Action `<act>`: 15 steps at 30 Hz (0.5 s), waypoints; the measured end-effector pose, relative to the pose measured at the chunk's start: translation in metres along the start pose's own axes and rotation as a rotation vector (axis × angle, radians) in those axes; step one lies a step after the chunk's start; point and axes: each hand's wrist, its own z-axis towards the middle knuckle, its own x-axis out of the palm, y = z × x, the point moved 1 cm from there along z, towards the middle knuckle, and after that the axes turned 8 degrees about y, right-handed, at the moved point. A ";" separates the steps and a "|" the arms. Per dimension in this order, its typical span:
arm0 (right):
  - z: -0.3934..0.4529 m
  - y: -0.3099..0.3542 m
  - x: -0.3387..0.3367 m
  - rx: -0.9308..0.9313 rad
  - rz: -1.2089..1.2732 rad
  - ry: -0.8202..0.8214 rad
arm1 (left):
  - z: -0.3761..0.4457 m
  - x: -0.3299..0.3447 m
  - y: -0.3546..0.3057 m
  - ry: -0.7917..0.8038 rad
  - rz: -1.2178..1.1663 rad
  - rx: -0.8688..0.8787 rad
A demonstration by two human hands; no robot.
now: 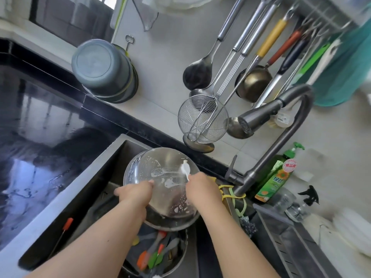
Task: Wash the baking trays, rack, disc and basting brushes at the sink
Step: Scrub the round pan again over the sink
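Left hand [136, 192] gripping rim of round metal pan [160, 187], soapy, tilted over the sink [112, 167]; right hand [200, 187] pinching white brush [185, 169] against its inside; faucet [261, 117] dry; silicone basting brushes [154, 257] unwashed in basin below, by appearance; trays, rack not identifiable.

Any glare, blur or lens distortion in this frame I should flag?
Head view: strong window glare on the wet black countertop; wide-angle bending curves the counter edges and hanging utensils; right edge smeared, stacked white dishes blurred; both hands and the disc fairly sharp.
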 end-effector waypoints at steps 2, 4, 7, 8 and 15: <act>-0.006 0.010 0.005 -0.078 -0.016 0.008 | -0.001 -0.001 -0.001 -0.003 0.012 0.011; -0.013 0.021 0.013 -0.201 0.002 0.050 | 0.000 -0.003 -0.002 0.001 0.012 0.015; 0.002 0.007 -0.001 -0.142 -0.014 0.011 | -0.004 -0.003 -0.003 0.015 0.013 0.017; 0.007 0.000 -0.005 -0.087 -0.035 -0.019 | -0.005 -0.004 -0.004 0.016 0.019 0.023; 0.012 0.005 0.003 -0.160 0.068 0.058 | -0.008 -0.005 -0.006 0.003 0.034 0.038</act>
